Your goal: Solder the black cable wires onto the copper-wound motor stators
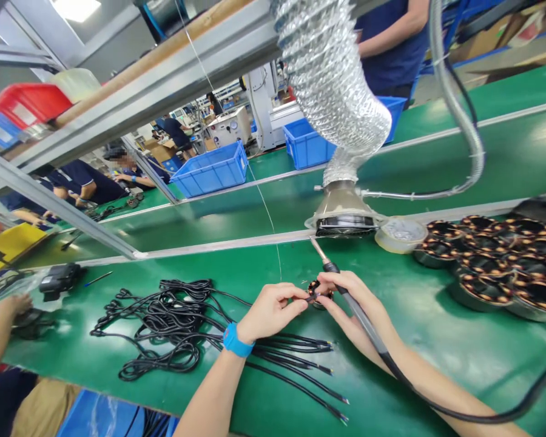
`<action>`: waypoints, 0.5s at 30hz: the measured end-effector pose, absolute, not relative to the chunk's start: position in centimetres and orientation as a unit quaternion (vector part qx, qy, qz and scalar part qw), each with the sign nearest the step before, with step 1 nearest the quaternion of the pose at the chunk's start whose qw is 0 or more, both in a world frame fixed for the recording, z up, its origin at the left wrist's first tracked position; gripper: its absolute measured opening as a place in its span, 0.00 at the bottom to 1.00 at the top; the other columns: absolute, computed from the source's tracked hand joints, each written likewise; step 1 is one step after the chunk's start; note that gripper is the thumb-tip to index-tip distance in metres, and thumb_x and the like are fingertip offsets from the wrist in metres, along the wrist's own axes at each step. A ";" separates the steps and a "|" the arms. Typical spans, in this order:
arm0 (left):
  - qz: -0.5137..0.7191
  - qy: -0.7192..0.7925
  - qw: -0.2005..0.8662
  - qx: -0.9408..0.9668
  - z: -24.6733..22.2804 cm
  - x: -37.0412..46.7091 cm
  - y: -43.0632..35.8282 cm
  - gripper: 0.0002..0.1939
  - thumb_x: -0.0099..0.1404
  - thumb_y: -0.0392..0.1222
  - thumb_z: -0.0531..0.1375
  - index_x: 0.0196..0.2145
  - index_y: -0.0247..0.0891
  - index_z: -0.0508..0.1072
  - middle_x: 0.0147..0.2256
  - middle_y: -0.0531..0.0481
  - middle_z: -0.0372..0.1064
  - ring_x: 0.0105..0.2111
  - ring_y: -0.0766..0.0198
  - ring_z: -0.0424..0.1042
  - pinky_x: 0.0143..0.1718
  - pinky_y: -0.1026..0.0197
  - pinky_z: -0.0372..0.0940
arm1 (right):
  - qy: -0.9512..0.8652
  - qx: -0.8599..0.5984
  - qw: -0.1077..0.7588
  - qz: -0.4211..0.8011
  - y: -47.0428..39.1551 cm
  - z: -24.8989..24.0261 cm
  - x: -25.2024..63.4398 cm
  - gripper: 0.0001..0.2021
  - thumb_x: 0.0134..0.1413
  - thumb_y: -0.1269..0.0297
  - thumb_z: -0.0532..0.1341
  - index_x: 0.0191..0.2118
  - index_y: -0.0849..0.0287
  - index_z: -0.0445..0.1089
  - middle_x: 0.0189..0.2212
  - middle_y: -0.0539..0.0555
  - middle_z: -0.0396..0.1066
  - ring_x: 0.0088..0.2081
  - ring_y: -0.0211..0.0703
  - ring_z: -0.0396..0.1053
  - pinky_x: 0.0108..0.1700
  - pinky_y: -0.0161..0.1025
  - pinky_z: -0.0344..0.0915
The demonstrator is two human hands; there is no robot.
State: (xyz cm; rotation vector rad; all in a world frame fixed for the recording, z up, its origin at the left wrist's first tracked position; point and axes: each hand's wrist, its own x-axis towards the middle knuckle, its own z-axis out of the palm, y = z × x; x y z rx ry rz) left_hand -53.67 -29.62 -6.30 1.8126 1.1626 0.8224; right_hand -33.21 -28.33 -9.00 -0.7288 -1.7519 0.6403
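My left hand (273,311), with a blue wristband (237,340), pinches the end of a black cable (310,297). In my right hand (357,309) rests a soldering iron (360,317), its tip pointing up and away to the left. The thumb and fingers of that hand also come close to the cable end; whether they touch it I cannot tell. Behind my fingertips a small copper-wound stator (316,286) is partly hidden. A heap of black cables (177,318) lies left of my hands, and several stripped ends (321,370) stick out below them.
Several wound stators (486,261) cluster at the right. A fume extractor hood (344,206) hangs ahead, beside a round container (401,233). Blue bins (212,170) stand beyond the rail. At the left edge another person's hand (16,306) works near a black device (60,279).
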 end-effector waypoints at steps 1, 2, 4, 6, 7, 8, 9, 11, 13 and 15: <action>0.329 0.465 0.406 0.715 -6.4 -53.6 -29.7 0.13 0.66 0.46 0.61 0.41 0.34 0.80 0.32 0.48 0.72 0.26 0.69 0.62 0.28 0.66 0.58 | -0.730 -0.306 0.549 0.268 -28.4 -8.8 -33.5 0.18 0.64 0.71 0.60 0.57 0.51 0.64 0.41 0.53 0.68 0.43 0.40 0.71 0.50 0.39 0.68; 0.333 0.472 0.401 0.711 -6.5 -53.5 -29.8 0.13 0.65 0.46 0.63 0.42 0.35 0.80 0.30 0.50 0.72 0.23 0.71 0.59 0.25 0.67 0.56 | -0.723 -0.312 0.556 0.267 -28.5 -8.7 -33.8 0.17 0.63 0.71 0.60 0.56 0.51 0.65 0.41 0.53 0.67 0.41 0.39 0.71 0.49 0.38 0.69; 0.352 0.486 0.376 0.706 -6.6 -53.2 -30.0 0.13 0.63 0.46 0.65 0.42 0.36 0.80 0.25 0.53 0.70 0.20 0.72 0.55 0.23 0.67 0.53 | -0.704 -0.329 0.568 0.271 -28.7 -8.4 -34.6 0.17 0.62 0.72 0.61 0.54 0.50 0.66 0.40 0.52 0.67 0.39 0.38 0.71 0.43 0.35 0.70; 0.381 0.494 0.343 0.703 -6.7 -53.0 -30.4 0.11 0.64 0.45 0.64 0.39 0.36 0.80 0.24 0.53 0.71 0.21 0.72 0.60 0.25 0.67 0.57 | -0.678 -0.345 0.583 0.284 -29.0 -8.0 -35.4 0.16 0.61 0.72 0.61 0.52 0.50 0.67 0.40 0.52 0.66 0.36 0.37 0.71 0.38 0.33 0.71; 0.393 0.495 0.328 0.702 -6.8 -52.9 -30.5 0.10 0.66 0.45 0.62 0.37 0.36 0.79 0.25 0.53 0.72 0.22 0.70 0.64 0.27 0.68 0.59 | -0.664 -0.349 0.593 0.293 -29.1 -7.9 -35.7 0.16 0.60 0.72 0.61 0.52 0.50 0.67 0.40 0.51 0.66 0.35 0.36 0.71 0.37 0.33 0.71; 0.404 0.495 0.317 0.701 -6.9 -52.9 -30.6 0.10 0.67 0.44 0.60 0.36 0.36 0.79 0.26 0.52 0.73 0.24 0.69 0.68 0.29 0.68 0.62 | -0.650 -0.351 0.604 0.300 -29.2 -7.8 -36.0 0.16 0.59 0.72 0.61 0.51 0.51 0.67 0.39 0.51 0.66 0.34 0.36 0.71 0.37 0.33 0.71; 0.410 0.495 0.308 0.701 -7.0 -52.9 -30.7 0.11 0.68 0.45 0.59 0.36 0.37 0.79 0.26 0.52 0.73 0.25 0.68 0.69 0.30 0.68 0.63 | -0.648 -0.352 0.599 0.311 -29.4 -7.7 -36.2 0.16 0.59 0.73 0.61 0.51 0.51 0.67 0.39 0.51 0.66 0.35 0.36 0.71 0.38 0.33 0.71; 0.414 0.501 0.301 0.698 -7.3 -53.0 -30.7 0.13 0.68 0.47 0.58 0.38 0.37 0.79 0.24 0.52 0.72 0.25 0.67 0.70 0.29 0.68 0.64 | -0.647 -0.334 0.604 0.324 -29.6 -7.7 -36.3 0.17 0.58 0.73 0.61 0.52 0.52 0.67 0.40 0.51 0.66 0.37 0.37 0.70 0.40 0.34 0.71; 0.408 0.506 0.311 0.693 -7.7 -53.2 -30.5 0.15 0.68 0.50 0.58 0.37 0.37 0.79 0.22 0.52 0.72 0.24 0.66 0.70 0.28 0.67 0.64 | -0.648 -0.322 0.610 0.323 -29.9 -7.9 -36.3 0.17 0.57 0.74 0.61 0.51 0.53 0.67 0.40 0.51 0.66 0.38 0.37 0.69 0.42 0.34 0.70; 0.402 0.504 0.334 0.688 -8.0 -53.4 -30.2 0.16 0.66 0.53 0.59 0.36 0.37 0.79 0.21 0.52 0.72 0.24 0.64 0.70 0.28 0.66 0.65 | -0.646 -0.316 0.618 0.319 -30.0 -8.3 -36.2 0.18 0.56 0.75 0.60 0.51 0.53 0.67 0.39 0.51 0.64 0.38 0.36 0.68 0.42 0.34 0.69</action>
